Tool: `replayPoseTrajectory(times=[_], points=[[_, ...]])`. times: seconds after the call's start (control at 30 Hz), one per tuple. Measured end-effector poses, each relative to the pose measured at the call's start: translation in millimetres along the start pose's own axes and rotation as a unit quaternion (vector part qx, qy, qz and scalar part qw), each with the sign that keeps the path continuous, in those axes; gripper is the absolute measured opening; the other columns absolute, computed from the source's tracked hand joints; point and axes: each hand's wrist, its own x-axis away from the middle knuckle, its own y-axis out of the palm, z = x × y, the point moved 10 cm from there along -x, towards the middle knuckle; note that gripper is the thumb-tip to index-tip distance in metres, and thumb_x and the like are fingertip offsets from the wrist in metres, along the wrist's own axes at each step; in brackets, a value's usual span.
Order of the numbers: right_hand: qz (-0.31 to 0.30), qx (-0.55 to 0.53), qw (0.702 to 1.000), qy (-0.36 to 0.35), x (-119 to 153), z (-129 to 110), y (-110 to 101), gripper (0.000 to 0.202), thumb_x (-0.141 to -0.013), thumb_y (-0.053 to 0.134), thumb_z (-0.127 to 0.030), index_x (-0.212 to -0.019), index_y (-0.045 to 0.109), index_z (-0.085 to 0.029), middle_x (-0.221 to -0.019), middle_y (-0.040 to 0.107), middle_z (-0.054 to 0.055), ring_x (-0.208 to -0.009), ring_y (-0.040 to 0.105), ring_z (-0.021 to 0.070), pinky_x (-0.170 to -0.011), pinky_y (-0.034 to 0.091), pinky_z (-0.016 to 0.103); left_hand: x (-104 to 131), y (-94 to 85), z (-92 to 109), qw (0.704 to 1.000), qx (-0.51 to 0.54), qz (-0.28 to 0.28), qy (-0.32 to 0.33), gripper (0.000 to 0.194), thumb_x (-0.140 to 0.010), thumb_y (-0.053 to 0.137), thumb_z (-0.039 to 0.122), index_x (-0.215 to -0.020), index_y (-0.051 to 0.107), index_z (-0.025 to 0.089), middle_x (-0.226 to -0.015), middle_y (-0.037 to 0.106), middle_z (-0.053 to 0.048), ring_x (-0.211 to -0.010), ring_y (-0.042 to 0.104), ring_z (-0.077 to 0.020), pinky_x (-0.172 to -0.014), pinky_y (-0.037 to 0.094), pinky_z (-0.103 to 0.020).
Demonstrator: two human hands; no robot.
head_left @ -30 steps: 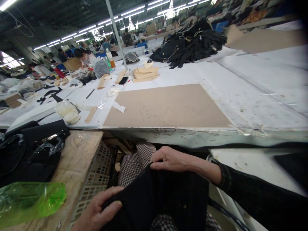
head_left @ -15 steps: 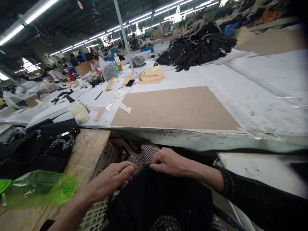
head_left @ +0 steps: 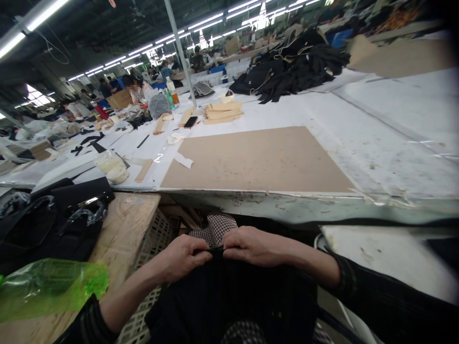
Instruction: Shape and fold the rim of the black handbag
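A large piece of black fabric (head_left: 229,291) lies over my lap, its kind not clear, with a small gold-coloured spot low on its right side. My left hand (head_left: 186,258) pinches its upper edge between thumb and fingers. Close by on the same edge, my right hand (head_left: 247,244) also grips, and a short stretch of edge shows between the two hands. Behind them is brown-and-white checked cloth (head_left: 218,225), and more of that check shows at the bottom. The lower part of the black fabric is too dark to make out.
Ahead is a white worktable (head_left: 376,143) bearing a brown sheet (head_left: 251,162), tan strips (head_left: 223,111), a phone (head_left: 191,122) and a black pile (head_left: 304,71). At left, a wooden board (head_left: 125,210) carries a green bottle (head_left: 53,286) and black items (head_left: 86,205). A plastic crate (head_left: 158,234) stands below.
My left hand has moved from above the fabric onto its upper edge and closed there, beside my right hand. My right hand keeps its grip. The view has shifted slightly.
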Motion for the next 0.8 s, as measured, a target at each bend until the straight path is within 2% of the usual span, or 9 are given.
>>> replayPoseTrajectory(times=[0.17,0.33,0.47,0.7,0.8], points=[[0.004,-0.044,0.999,-0.02,3,-3,-4,0.028,-0.092,0.051,-0.022,-0.066,0.062,-0.014,-0.09,0.068,0.004,-0.073,0.056,0.0134,-0.067,0.037,0.025,-2,3.5,-6,0.999,0.036,0.004,-0.017,0.028,-0.093,0.05,0.032,-0.081,0.068,0.015,-0.066,0.047,0.004,-0.064,0.042,-0.0107,-0.057,0.03,-0.02],[0.018,-0.057,0.997,0.048,4,19,-4,0.023,-0.088,0.052,-0.021,-0.067,0.059,-0.015,-0.075,0.065,0.0,-0.063,0.052,0.0118,-0.06,0.035,0.024,-6,7.2,-3,0.998,0.056,-0.007,-0.01,0.027,-0.093,0.051,0.032,-0.084,0.069,0.015,-0.066,0.046,0.004,-0.065,0.041,-0.0109,-0.058,0.03,-0.02],[0.03,-0.049,0.996,0.071,4,29,-4,0.024,-0.085,0.053,-0.022,-0.062,0.055,-0.016,-0.067,0.059,-0.002,-0.061,0.049,0.0115,-0.059,0.033,0.024,-9,9.1,-2,0.998,0.065,-0.013,-0.01,0.028,-0.093,0.051,0.032,-0.08,0.067,0.014,-0.065,0.044,0.004,-0.063,0.038,-0.0103,-0.058,0.029,-0.021],[0.03,-0.065,0.997,0.011,4,17,-8,0.028,-0.082,0.053,-0.016,-0.055,0.05,-0.015,-0.071,0.061,-0.001,-0.062,0.048,0.0106,-0.06,0.033,0.024,-9,13.6,-10,0.995,0.095,-0.021,-0.024,0.028,-0.093,0.052,0.034,-0.081,0.066,0.014,-0.066,0.042,0.004,-0.063,0.036,-0.0103,-0.056,0.028,-0.021],[0.036,-0.065,0.997,0.031,4,24,-8,0.027,-0.081,0.054,-0.018,-0.055,0.049,-0.016,-0.066,0.058,-0.003,-0.059,0.046,0.0099,-0.058,0.032,0.024,-11,14.6,-10,0.995,0.097,-0.023,-0.028,0.029,-0.093,0.052,0.036,-0.079,0.065,0.014,-0.066,0.042,0.004,-0.063,0.037,-0.0104,-0.056,0.028,-0.021]])
